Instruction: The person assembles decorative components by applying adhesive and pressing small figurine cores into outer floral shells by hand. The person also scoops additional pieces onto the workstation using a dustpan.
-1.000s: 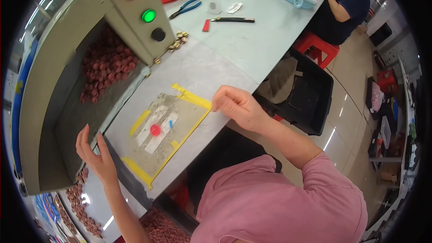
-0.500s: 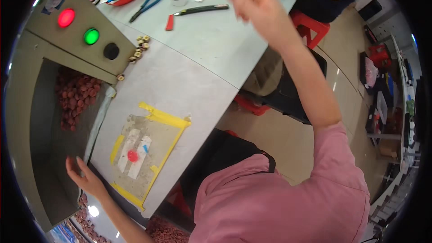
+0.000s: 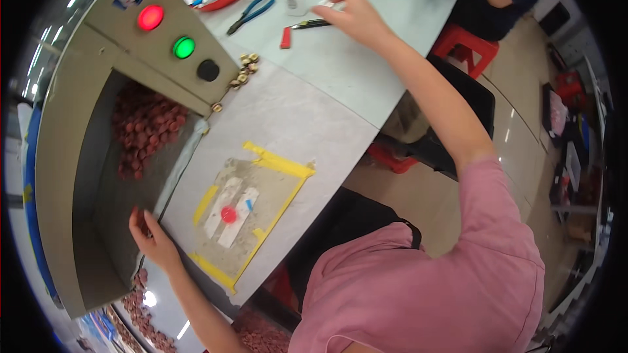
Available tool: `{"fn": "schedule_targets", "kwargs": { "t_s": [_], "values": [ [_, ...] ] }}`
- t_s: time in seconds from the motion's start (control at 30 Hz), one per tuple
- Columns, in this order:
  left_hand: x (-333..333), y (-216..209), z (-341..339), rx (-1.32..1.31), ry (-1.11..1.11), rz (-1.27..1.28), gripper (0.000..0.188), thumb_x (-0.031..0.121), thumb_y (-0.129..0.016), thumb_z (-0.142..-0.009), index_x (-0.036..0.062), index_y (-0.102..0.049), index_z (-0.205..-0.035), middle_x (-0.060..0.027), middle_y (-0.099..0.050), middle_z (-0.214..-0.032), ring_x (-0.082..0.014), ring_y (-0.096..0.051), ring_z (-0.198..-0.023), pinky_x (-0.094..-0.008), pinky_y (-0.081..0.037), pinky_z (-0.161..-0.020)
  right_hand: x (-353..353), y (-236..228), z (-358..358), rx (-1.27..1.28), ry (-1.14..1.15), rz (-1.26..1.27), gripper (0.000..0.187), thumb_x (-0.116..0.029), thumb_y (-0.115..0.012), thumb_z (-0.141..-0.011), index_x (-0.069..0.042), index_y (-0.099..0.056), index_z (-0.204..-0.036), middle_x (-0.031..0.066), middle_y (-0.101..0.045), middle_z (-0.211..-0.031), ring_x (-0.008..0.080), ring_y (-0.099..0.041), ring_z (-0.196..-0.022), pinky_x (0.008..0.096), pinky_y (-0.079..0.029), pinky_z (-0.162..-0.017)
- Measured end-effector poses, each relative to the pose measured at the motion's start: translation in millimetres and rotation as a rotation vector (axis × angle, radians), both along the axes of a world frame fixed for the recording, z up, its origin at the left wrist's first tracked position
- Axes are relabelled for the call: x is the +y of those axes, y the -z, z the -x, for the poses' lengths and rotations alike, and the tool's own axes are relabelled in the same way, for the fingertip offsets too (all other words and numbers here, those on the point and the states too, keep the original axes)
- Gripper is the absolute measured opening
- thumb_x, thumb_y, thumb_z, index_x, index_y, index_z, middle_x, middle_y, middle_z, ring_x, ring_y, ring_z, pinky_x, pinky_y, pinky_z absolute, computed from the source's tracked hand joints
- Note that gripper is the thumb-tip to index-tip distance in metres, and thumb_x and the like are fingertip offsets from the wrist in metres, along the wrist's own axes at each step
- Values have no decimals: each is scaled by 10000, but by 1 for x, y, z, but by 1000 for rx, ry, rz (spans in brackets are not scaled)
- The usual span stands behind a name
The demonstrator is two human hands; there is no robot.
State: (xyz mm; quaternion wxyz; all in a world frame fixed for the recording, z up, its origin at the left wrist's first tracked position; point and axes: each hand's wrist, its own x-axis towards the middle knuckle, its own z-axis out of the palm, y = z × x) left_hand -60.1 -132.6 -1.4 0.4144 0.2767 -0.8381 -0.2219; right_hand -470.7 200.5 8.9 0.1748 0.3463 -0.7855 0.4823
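White, crumpled and small, a piece like folded paper or film [image 3: 332, 4] is lying on the pale far table [image 3: 333, 72], showing between the thumb and fingers of the right hand [image 3: 358, 18]. The thumb is lying on its near side and the forefinger is arching over on its far side, so the piece is sitting just left of the palm, within a partly open pinch. I cannot tell whether the fingertips are gripping it or only framing it. Its long axis, as far as the visible part is showing, is running roughly left to right, but the hand is hiding the rest.

The right hand is plainly the nearer one; the left hand [image 3: 156, 248] is staying well apart at the near left, before the hollow of a beige machine casing [image 3: 82, 104]. Its fingers are bending loosely with a gap at the thumb; whether they are holding anything I cannot tell.

A bottle [image 3: 295, 4] is standing just left of the right fingers, and a black cutter [image 3: 311, 24] is lying on their near side, its right end disappearing behind the hand. Between the two hands, a bright red disc [image 3: 228, 214] is resting on a grey plate [image 3: 281, 186] edged with yellow tape [image 3: 281, 163].
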Motion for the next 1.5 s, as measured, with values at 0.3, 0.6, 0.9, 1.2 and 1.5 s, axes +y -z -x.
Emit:
{"fn": "schedule_targets", "kwargs": {
  "t_s": [0.3, 0.6, 0.9, 1.2, 1.5],
  "values": [
    [3, -1, 8, -53, 0, -39, 280, 156, -531, -938, -6, -544, -1165, -86, -592, -1076, -146, -548, -941, -263, -425, -842, -60, 4, 40, -174, 142, -164, 841, -490, -742, -667, 55, -453, -1239, 223, -525, -1202, 318, -519, -1119, 367, -420, -950],
    [-1, -5, 4, -66, 8, -27, 249, 148, -550, -921, 4, -578, -1123, -76, -628, -1044, -130, -566, -901, -255, -440, -790, -69, 11, 55, -131, 106, -306, 565, -517, -660, -747, -51, -607, -1063, 148, -658, -991, 274, -622, -955, 369, -467, -828],
    [-9, -2, -8, -93, 30, 60, 185, 118, -582, -870, 60, -614, -1043, -101, -634, -961, -239, -589, -869, -312, -463, -771, -61, -38, -89, -288, -336, -7, 269, -181, -630, -866, -20, -595, -1079, 35, -614, -1027, 101, -576, -916, 245, -449, -823],
    [-24, 12, -15, -26, 99, 39, 166, 119, -582, -848, 71, -625, -1000, -70, -642, -909, -239, -585, -852, -328, -434, -789, -88, -23, -215, -2, -751, -479, 344, -65, -772, -633, -39, -608, -934, 80, -583, -921, 252, -555, -877, 337, -446, -767],
    [-30, 22, -20, -69, 68, 98, 161, 178, -569, -855, 111, -636, -985, -58, -626, -889, -254, -575, -827, -360, -422, -785, -113, -26, -229, 398, -810, -665, 384, -302, -801, -613, -84, -626, -875, 51, -549, -809, 224, -531, -728, 325, -411, -654]
  ]
}}
